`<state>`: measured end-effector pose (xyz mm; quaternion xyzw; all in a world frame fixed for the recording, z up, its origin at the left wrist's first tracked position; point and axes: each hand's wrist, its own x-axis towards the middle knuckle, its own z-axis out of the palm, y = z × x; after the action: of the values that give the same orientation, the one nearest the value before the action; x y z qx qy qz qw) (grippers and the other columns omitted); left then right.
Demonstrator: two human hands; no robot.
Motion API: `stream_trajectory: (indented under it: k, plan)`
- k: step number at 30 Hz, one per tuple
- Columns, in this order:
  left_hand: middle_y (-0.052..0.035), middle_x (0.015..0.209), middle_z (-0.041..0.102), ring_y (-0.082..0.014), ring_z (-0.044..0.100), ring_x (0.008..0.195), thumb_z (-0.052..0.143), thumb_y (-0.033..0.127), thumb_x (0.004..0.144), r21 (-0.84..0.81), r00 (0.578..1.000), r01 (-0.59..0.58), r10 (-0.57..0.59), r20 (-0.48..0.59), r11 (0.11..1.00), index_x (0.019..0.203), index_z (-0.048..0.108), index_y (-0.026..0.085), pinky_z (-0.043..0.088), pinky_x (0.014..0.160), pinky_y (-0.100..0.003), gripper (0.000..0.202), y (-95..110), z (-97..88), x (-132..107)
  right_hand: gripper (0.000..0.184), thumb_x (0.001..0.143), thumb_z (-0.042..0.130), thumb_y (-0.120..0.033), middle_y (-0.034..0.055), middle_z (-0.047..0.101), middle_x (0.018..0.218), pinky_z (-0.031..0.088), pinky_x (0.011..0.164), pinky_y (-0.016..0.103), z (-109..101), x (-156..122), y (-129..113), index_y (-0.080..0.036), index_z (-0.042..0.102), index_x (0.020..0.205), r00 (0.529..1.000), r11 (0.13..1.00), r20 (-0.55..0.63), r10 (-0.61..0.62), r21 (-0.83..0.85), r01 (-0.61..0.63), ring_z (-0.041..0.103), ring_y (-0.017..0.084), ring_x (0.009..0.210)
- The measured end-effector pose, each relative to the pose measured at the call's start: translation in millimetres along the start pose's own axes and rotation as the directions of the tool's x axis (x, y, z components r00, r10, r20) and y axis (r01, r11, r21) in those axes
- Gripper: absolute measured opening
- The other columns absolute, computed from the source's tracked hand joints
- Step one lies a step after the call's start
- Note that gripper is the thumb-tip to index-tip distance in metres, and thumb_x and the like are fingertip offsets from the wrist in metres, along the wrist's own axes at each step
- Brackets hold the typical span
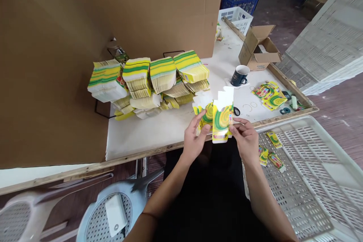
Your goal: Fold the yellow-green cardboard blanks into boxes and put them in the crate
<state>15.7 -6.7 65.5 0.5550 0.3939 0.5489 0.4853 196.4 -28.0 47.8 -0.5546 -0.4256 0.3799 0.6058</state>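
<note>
In front of my body, just over the table's front edge, my right hand (245, 138) pinches the right side of a yellow and green flat carton (220, 123) with white flaps standing up at its top. My left hand (195, 136) has its thumb and fingers closed on more flat cartons (208, 115) of the same print, partly behind the first one. How many are in that bunch I cannot tell. Bundled stacks of such cartons (163, 70) lie in two layers on the table, to the left and beyond my hands.
A dark mug (239, 75), an open cardboard box (258, 49) and loose cartons (270, 94) are on the wooden-edged table (136, 136). Brown cardboard (159, 3) walls its far side. A white crate (300, 159) with small filled-out boxes stands lower right; a stool (93, 211) lower left.
</note>
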Motion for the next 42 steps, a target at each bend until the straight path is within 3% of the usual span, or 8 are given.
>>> stream_trajectory:
  k: [4,8,18,24,28,34,38,42]
  plan:
    - [-0.0142,0.125,0.075,-0.0332,0.065,0.127,0.070,0.070,0.080,-0.357,0.946,0.294,-0.217,0.239,0.887,0.117,0.072,0.018,0.054,0.106,-0.046,0.064,6,3.0,2,0.033,0.081,0.080,-0.049,0.0046,0.075,0.080,0.061,0.071,0.034,3,-14,-5,-0.022,0.070,0.096,0.986,0.995,0.163,0.033,0.084,-0.048,0.071,0.019,0.074]
    - [-0.0153,0.125,0.074,-0.0346,0.064,0.128,0.073,0.069,0.077,-0.425,0.895,0.381,-0.213,0.391,0.821,0.116,0.073,0.018,0.055,0.105,-0.047,0.064,11,7.1,-3,0.033,0.077,0.082,-0.051,0.0046,0.077,0.082,0.062,0.075,0.036,9,-21,-1,-0.023,0.071,0.092,0.980,0.987,0.185,0.077,0.122,-0.101,0.073,0.021,0.078]
    - [-0.0115,0.119,0.076,-0.0273,0.070,0.116,0.065,0.056,0.092,-0.340,0.957,0.265,-0.202,0.209,0.903,0.125,0.067,0.018,0.056,0.100,-0.038,0.051,-4,13.0,-13,0.039,0.075,0.083,-0.053,0.0059,0.077,0.084,0.061,0.075,0.035,11,-25,-11,-0.021,0.074,0.096,0.978,0.993,0.184,0.098,0.053,-0.109,0.070,0.021,0.080]
    - [-0.0092,0.104,0.076,-0.0216,0.071,0.096,0.060,0.058,0.094,-0.170,0.979,0.204,-0.197,0.058,0.964,0.105,0.068,0.015,0.056,0.089,-0.031,0.045,0,16.4,-17,0.037,0.081,0.077,-0.053,0.0071,0.076,0.086,0.059,0.076,0.035,14,-31,-11,-0.019,0.074,0.096,0.987,0.996,0.136,0.084,-0.006,-0.084,0.069,0.021,0.081]
    - [-0.0086,0.099,0.074,-0.0193,0.068,0.089,0.057,0.061,0.094,-0.090,0.988,0.155,-0.155,0.014,0.984,0.100,0.067,0.014,0.054,0.086,-0.030,0.048,3,19.2,-18,0.043,0.073,0.085,-0.050,0.0031,0.073,0.079,0.052,0.058,0.028,16,-31,-15,-0.018,0.074,0.099,0.985,0.995,0.143,0.091,-0.060,-0.084,0.057,0.013,0.060]
    - [-0.0032,0.080,0.066,-0.0140,0.059,0.071,0.060,0.063,0.092,-0.054,0.980,0.193,-0.195,-0.029,0.980,0.085,0.062,0.016,0.049,0.068,-0.026,0.047,-3,20.8,-18,0.040,0.070,0.085,-0.055,0.0035,0.071,0.070,0.055,0.064,0.031,21,-30,-17,-0.018,0.071,0.078,0.988,0.991,0.088,0.127,0.027,-0.130,0.062,0.017,0.064]
    - [-0.0068,0.098,0.073,-0.0184,0.069,0.088,0.075,0.050,0.085,-0.112,0.974,0.225,-0.224,0.026,0.968,0.117,0.060,0.016,0.054,0.080,-0.029,0.049,-6,17.9,-17,0.038,0.074,0.084,-0.053,0.0015,0.067,0.066,0.050,0.058,0.028,17,-26,-14,-0.019,0.067,0.076,0.997,0.998,0.034,0.064,-0.022,-0.063,0.057,0.014,0.059]
    - [-0.0074,0.104,0.076,-0.0193,0.073,0.092,0.080,0.040,0.083,-0.087,0.982,0.188,-0.186,0.035,0.978,0.143,0.041,0.021,0.057,0.086,-0.032,0.073,-2,13.5,-16,0.038,0.082,0.079,-0.047,0.0021,0.070,0.086,0.047,0.054,0.025,9,-23,-14,-0.021,0.064,0.106,0.996,0.996,0.077,-0.038,-0.072,0.044,0.055,0.011,0.059]
